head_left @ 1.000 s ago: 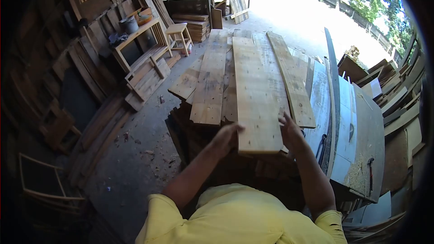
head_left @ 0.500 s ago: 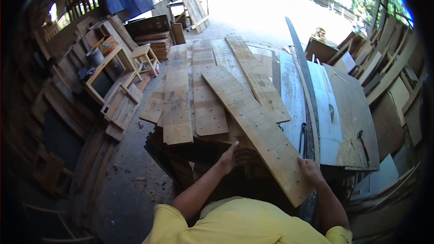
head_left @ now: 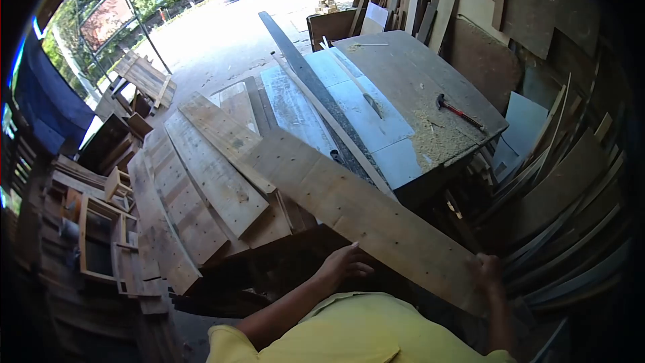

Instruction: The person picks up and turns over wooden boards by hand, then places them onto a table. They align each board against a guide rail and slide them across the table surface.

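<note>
A long wooden plank (head_left: 363,218) dotted with dark nail holes slants from the pile of boards down toward my right side. My right hand (head_left: 487,272) grips its near end, thumb side on the edge; motion blurs the fingers a little. Just beside the plank's near long edge is my left hand (head_left: 341,267), fingers apart and slightly bent, holding nothing. Under the plank's far end lies another board (head_left: 215,128). More boards, among them a pale grey one (head_left: 211,168), are fanned out to the left on the work surface.
A hammer with a red handle (head_left: 460,113) lies near sawdust (head_left: 440,138) on the brown tabletop (head_left: 396,60). A long dark bar (head_left: 316,84) crosses pale blue panels (head_left: 373,104). Leaning wood sheets (head_left: 531,134) crowd the right side. A wooden frame (head_left: 101,235) stands at left.
My view has turned to the right. The held plank has swung outward to the right with my right hand, lying more crosswise. My left hand stays near its edge.
</note>
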Demonstrator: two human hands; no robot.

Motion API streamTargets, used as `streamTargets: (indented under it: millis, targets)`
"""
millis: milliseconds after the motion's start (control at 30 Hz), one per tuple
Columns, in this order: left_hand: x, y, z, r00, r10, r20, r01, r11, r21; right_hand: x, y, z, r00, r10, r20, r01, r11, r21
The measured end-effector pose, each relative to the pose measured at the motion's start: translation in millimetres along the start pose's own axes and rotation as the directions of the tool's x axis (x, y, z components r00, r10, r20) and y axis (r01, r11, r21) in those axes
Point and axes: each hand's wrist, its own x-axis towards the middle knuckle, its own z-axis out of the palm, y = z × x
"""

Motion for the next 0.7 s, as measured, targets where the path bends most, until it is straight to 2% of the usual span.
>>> streamTargets:
  millis: [33, 100, 167, 200, 267, 300, 367, 500, 567, 600, 667, 700]
  targets:
    - [14.5, 1.4, 16.8, 0.996, -0.037, 0.079, 0.033, 0.998, 0.055, -15.2, 22.4, 1.5, 0.999, 0.047, -0.027, -0.047, 0.999, 0.002]
    - [64.0, -11.3, 35.8, 0.988, -0.102, 0.119, 0.085, 0.986, 0.145, -43.9, 55.3, 5.6, 0.995, 0.091, -0.05, -0.091, 0.996, 0.005]
    - [111.1, -25.5, 63.5, 0.993, -0.116, 0.031, 0.104, 0.962, 0.254, -68.6, 77.8, 14.0, 0.967, 0.218, -0.133, -0.214, 0.976, 0.044]
    - [138.7, -33.5, 69.4, 0.993, -0.116, 0.031, 0.105, 0.961, 0.254, -78.7, 87.1, 18.5, 0.967, 0.219, -0.132, -0.215, 0.976, 0.045]
    - [191.8, -46.3, 74.8, 0.976, -0.206, 0.074, 0.149, 0.872, 0.467, -89.9, 104.2, 25.7, 0.941, 0.303, -0.149, -0.304, 0.953, 0.017]
    - [206.1, -48.6, 80.8, 0.976, -0.205, 0.071, 0.149, 0.871, 0.468, -92.4, 111.6, 29.7, 0.942, 0.302, -0.148, -0.303, 0.953, 0.019]
    - [231.5, -51.5, 89.6, 0.949, -0.312, 0.04, 0.223, 0.756, 0.615, -93.0, 123.5, 39.6, 0.926, 0.353, -0.132, -0.36, 0.933, -0.026]
    - [260.2, -51.4, 91.9, 0.945, -0.326, 0.019, 0.214, 0.664, 0.717, -76.0, 144.3, 55.1, 0.911, 0.398, -0.105, -0.407, 0.91, -0.082]
    - [268.0, -40.1, 97.0, 0.985, -0.17, 0.038, 0.019, 0.326, 0.945, -64.5, 157.1, 64.5, 0.935, 0.352, -0.041, -0.353, 0.936, -0.002]
    - [263.5, -26.0, 106.1, 0.984, -0.175, 0.036, 0.022, 0.323, 0.946, -62.8, 160.5, 72.0, 0.933, 0.357, -0.037, -0.357, 0.934, 0.001]
    - [256.4, -0.1, 120.7, 0.99, 0.066, 0.121, -0.125, 0.057, 0.991, -56.6, 165.4, 81.7, 0.913, 0.407, 0.027, -0.408, 0.913, 0.024]
    - [261.8, 4.9, 119.1, 0.991, 0.064, 0.121, -0.125, 0.059, 0.99, -54.0, 165.2, 85.2, 0.913, 0.408, 0.028, -0.408, 0.913, 0.022]
